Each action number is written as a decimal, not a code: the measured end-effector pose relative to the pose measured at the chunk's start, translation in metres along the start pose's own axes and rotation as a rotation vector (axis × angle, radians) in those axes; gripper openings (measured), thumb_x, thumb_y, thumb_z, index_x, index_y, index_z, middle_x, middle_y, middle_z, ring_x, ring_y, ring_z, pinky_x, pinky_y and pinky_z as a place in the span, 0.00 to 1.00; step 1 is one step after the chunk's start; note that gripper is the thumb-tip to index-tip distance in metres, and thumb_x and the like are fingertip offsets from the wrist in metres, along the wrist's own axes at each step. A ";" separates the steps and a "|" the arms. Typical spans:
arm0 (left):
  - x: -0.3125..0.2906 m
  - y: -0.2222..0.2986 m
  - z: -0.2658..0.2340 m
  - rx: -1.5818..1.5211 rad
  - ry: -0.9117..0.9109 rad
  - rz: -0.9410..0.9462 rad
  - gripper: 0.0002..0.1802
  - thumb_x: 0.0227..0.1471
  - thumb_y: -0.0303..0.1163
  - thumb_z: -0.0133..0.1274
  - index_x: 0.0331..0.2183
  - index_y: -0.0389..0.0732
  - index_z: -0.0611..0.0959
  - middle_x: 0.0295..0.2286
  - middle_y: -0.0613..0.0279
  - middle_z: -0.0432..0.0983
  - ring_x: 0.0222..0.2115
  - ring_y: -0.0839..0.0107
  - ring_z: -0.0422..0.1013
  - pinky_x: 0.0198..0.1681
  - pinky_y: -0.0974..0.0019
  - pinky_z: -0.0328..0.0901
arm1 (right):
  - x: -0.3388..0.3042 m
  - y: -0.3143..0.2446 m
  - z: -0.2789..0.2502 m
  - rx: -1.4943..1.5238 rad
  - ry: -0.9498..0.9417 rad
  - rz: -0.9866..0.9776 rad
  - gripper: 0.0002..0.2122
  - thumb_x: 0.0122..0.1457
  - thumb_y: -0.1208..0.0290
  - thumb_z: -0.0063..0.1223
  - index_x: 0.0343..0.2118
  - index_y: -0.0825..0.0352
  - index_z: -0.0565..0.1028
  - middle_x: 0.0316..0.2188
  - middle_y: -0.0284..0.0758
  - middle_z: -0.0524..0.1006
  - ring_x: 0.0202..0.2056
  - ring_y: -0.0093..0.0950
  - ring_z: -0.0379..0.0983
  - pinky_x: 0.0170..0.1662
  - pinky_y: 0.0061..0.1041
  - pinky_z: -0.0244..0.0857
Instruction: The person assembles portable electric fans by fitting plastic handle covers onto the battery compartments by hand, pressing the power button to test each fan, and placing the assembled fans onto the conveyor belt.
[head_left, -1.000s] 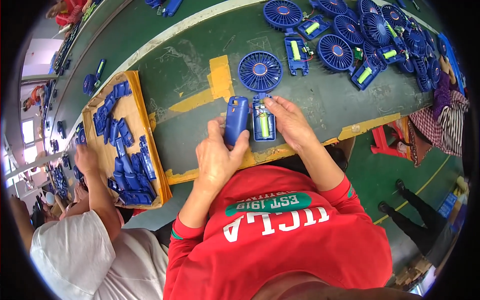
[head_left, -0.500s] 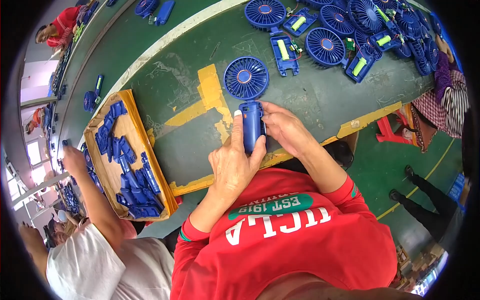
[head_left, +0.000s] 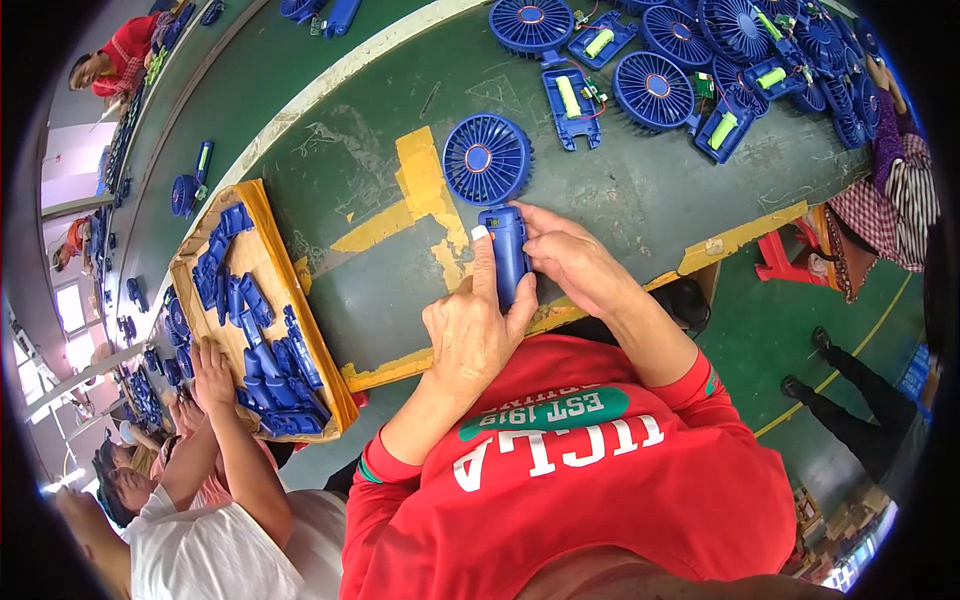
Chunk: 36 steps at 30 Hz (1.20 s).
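A blue handheld fan (head_left: 508,252) is between my two hands near the front edge of the green worktable. Its round grille (head_left: 487,159) points away from me over the tabletop. My left hand (head_left: 468,325) grips the handle from the left, thumb at its lower end and index finger, with a white covering on its tip, stretched along its upper part. From the right, my right hand (head_left: 572,254) holds the handle, fingers curled by its upper side and partly hidden behind it.
A cardboard tray (head_left: 258,200) of blue plastic handle shells stands at the table's left edge. Several fans (head_left: 653,90) and open handle halves with green batteries (head_left: 570,97) pile up at the far right. Beside the tray are a co-worker's hands (head_left: 211,375). A conveyor belt (head_left: 240,100) runs along the far left.
The fan's head has tilted slightly left while both my hands keep hold of the handle. A co-worker's hand has come back beside the tray.
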<state>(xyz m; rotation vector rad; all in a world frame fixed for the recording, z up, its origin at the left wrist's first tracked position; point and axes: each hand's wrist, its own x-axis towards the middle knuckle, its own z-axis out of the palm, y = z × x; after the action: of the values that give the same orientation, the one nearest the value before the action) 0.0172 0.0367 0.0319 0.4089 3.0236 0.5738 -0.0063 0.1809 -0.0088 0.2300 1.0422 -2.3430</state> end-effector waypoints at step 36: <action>-0.009 -0.004 0.015 0.061 0.041 0.129 0.41 0.40 0.43 0.58 0.49 0.24 0.65 0.11 0.54 0.71 0.09 0.63 0.69 0.11 0.62 0.62 | -0.004 0.009 0.011 -0.157 0.068 -0.127 0.19 0.59 0.73 0.45 0.53 0.72 0.61 0.44 0.33 0.69 0.44 0.20 0.66 0.47 0.20 0.63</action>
<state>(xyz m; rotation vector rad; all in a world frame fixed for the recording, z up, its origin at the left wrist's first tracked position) 0.0262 0.0362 0.0164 0.6065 3.0772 0.5036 0.0025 0.1695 -0.0051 0.1892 1.3016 -2.3642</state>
